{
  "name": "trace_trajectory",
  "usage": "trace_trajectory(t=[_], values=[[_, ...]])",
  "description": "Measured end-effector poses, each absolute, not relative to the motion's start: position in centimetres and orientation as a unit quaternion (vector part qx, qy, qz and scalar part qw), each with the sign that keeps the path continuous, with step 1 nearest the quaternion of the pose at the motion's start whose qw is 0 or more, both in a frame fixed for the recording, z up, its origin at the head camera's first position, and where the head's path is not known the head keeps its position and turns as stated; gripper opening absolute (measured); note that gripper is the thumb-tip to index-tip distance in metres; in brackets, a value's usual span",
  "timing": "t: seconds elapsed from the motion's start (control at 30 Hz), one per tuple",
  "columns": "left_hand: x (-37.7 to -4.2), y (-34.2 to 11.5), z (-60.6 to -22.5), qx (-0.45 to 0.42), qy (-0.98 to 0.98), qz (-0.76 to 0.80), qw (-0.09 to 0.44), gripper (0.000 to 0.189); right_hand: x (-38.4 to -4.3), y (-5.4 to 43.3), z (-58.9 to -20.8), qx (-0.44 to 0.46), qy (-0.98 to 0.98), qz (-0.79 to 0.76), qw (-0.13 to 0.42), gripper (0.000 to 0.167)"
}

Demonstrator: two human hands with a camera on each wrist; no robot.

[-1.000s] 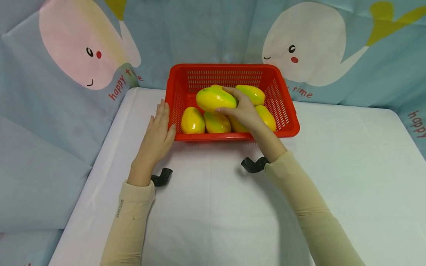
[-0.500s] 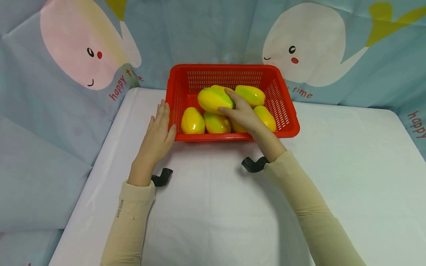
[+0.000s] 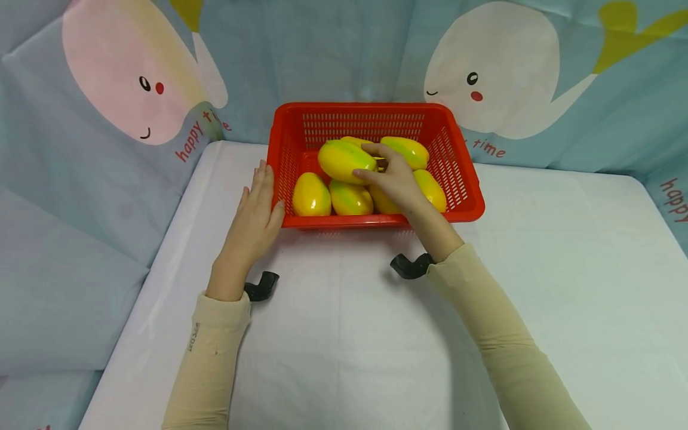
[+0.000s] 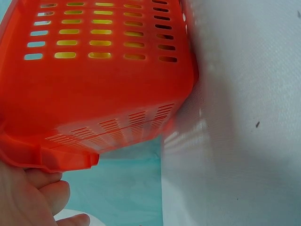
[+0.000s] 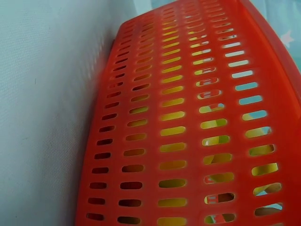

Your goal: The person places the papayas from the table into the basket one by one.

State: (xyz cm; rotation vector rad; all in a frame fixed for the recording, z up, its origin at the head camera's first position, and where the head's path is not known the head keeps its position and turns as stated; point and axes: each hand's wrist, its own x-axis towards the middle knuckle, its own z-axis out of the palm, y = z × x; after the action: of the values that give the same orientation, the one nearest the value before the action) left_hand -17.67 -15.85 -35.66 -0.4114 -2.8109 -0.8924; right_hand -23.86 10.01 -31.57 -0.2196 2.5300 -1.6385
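Note:
A red plastic basket [image 3: 344,221] holds several yellow-green mangoes, such as one at the front left [image 3: 312,195]. My right hand [image 3: 398,179] reaches over the front rim. Its thumb and fingertips pinch the right end of one mango [image 3: 344,160], which lies tilted above the others near the basket's middle. My left hand [image 3: 252,215] rests along the basket's left side with straight fingers, the thumb at the front left corner. In the left wrist view, the left fingers [image 4: 54,195] show right at the basket's rim. The basket wall hides the right hand in the right wrist view.
The basket stands at the back of a white-covered table [image 3: 344,334]. Behind it hangs a blue curtain [image 3: 344,54] with whale prints. Black curved pieces [image 3: 411,266] stick out beside both wrists.
The mango in my right hand has turned slightly and its right end has dipped. My right fingers have shifted a little on it. The left hand and the basket have stayed put.

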Motion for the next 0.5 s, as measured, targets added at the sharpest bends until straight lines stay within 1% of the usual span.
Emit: trace_trajectory(t=[0.17,0.5], values=[[-17.62,-15.82,-35.57,-0.137,-0.942,-0.296,0.082,0.063,-23.84,9.95,-31.57,-0.067,0.831,-0.55,0.04,0.052],[-17.71,-15.86,-35.71,-0.141,-0.941,-0.296,0.085,0.062,-24.03,9.82,-31.62,-0.082,0.837,-0.54,0.047,0.049]])
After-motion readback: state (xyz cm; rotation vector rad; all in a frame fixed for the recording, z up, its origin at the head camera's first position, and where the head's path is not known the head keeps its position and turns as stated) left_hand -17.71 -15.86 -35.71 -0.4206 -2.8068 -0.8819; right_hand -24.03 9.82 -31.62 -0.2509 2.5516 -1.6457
